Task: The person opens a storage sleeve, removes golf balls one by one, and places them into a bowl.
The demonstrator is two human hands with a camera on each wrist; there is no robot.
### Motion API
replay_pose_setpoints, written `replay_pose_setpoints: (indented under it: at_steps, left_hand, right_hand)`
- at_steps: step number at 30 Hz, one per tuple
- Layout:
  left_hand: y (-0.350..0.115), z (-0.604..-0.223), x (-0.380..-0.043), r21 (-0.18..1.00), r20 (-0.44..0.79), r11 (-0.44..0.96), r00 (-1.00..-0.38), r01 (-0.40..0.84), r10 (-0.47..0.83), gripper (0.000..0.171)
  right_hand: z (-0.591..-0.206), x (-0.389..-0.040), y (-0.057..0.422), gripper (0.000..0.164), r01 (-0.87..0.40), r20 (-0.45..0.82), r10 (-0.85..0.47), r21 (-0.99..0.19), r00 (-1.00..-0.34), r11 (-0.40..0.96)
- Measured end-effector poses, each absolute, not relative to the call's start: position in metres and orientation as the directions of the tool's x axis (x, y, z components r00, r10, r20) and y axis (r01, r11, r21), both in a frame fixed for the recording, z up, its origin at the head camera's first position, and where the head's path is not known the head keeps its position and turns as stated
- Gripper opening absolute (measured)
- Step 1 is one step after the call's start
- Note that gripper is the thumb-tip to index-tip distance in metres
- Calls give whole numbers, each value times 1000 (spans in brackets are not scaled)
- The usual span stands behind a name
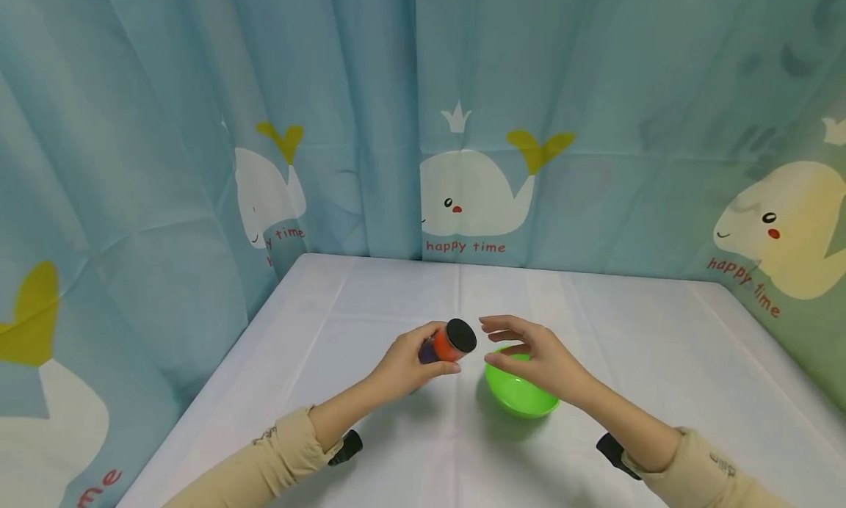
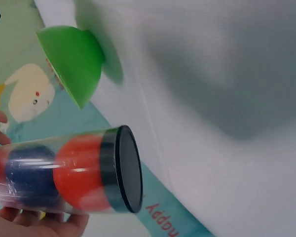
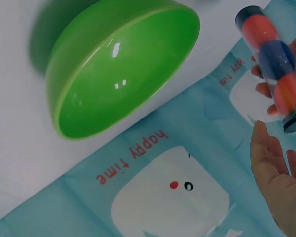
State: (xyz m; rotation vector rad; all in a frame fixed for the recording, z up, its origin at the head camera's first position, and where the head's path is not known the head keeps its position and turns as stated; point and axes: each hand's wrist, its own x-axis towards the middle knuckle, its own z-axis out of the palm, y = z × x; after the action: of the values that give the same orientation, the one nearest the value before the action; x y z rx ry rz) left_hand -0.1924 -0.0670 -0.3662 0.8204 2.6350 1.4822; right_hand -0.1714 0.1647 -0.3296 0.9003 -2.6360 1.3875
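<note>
Clear plastic tube (image 1: 444,344) with black cap, packed with red and blue balls, gripped by left hand (image 1: 406,365) above white-clothed bench (image 1: 661,361). Long axis tilted, capped end aimed toward 2 o'clock. Right hand (image 1: 538,357) loose-fingered, gripping nothing, hovering over green plastic bowl (image 1: 522,398) at 4 o'clock of tube. Likely risk: cap yanked free, balls spilling past bowl. Whale-print curtain (image 1: 463,200) at 12 o'clock.

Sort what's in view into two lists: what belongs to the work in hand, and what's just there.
In the work:
- clear tube of balls with black cap, held by the left hand
- right hand, fingers relaxed, beside the cap, over the bowl
- green bowl, nothing in it

Just there:
- white tablecloth
- whale-print curtain
</note>
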Motion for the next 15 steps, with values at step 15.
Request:
replay_pose_setpoints:
  at_steps: [15]
  left_hand:
    - [-59,-362,-188,761,228,455,-847,462,480,53]
  right_hand:
    - [-332,-175,146,44,-539,321,-474,-710,-820,453]
